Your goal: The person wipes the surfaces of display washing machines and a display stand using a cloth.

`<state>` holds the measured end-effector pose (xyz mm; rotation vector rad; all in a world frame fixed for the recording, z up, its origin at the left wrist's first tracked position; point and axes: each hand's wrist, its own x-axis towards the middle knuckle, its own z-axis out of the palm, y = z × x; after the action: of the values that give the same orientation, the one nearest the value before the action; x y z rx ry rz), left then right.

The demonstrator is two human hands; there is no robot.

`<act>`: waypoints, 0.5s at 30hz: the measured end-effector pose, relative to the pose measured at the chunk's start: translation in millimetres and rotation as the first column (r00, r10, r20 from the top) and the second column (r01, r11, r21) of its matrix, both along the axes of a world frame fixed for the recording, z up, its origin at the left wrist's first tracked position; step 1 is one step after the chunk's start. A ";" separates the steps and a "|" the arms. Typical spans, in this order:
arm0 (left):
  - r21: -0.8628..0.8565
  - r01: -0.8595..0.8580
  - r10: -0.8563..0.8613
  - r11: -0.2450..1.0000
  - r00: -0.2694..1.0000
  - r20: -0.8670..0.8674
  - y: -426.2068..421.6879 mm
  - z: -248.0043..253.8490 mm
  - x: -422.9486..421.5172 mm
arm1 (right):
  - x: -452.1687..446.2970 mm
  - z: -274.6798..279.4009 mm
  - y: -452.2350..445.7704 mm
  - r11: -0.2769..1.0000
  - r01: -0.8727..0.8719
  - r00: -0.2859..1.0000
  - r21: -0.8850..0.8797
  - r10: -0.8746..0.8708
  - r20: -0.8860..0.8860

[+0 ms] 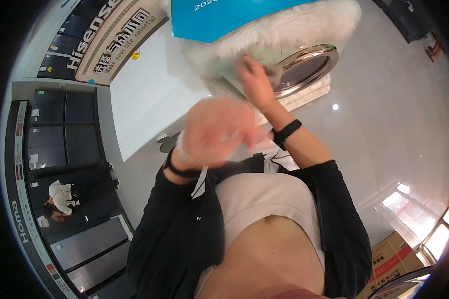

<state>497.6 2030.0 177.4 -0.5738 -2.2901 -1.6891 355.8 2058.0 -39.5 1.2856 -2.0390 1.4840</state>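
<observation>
The right hand (257,84) was held open, its fingers extended towards the front of a pale green machine (224,67), just beside the round door (307,70) and below the white fur cover (294,25); whether the panel was touched could not be told. Between the fingers and the door's metal ring, a grey-brown patch was too smeared to be identified. The left hand (222,130) was raised nearer the camera and badly blurred by motion, so it could not be told whether it was open, closed or gripping something. Part of the machine's near side was hidden by both hands. The machine's top edge was covered by the fur, on which a blue board (224,17) was seen, cut off by the frame with only part of its lettering shown. To the left, a white appliance (154,84) was placed, with a yellow sticker (135,56) near its far edge and a round knob (163,137) at its near corner, partly obscured by glare. Dark bands (288,130) were worn on both wrists.
</observation>
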 end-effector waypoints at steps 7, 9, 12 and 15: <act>0.118 0.532 -0.442 0.839 0.791 -0.423 10.3 58.0 36.2 | -22.3 -0.1 14.8 0.885 -0.195 0.899 0.422 0.333 -0.285; 0.145 0.474 -0.367 0.869 0.812 -0.454 10.2 49.7 45.8 | -31.0 -0.5 17.9 0.951 -0.036 0.942 0.307 0.135 -0.306; 0.178 0.392 -0.278 0.902 0.847 -0.454 11.3 42.7 55.3 | -20.6 7.6 9.1 0.973 0.021 0.956 0.228 0.047 -0.291; 0.147 0.374 -0.277 0.916 0.852 -0.444 9.7 41.9 60.0 | -5.2 -2.9 -14.1 0.919 -0.196 0.868 0.341 0.325 -0.376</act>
<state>557.6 2039.7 219.3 -1.1984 -1.7394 -1.7317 350.6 2043.9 -42.4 1.8825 -1.8827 0.8913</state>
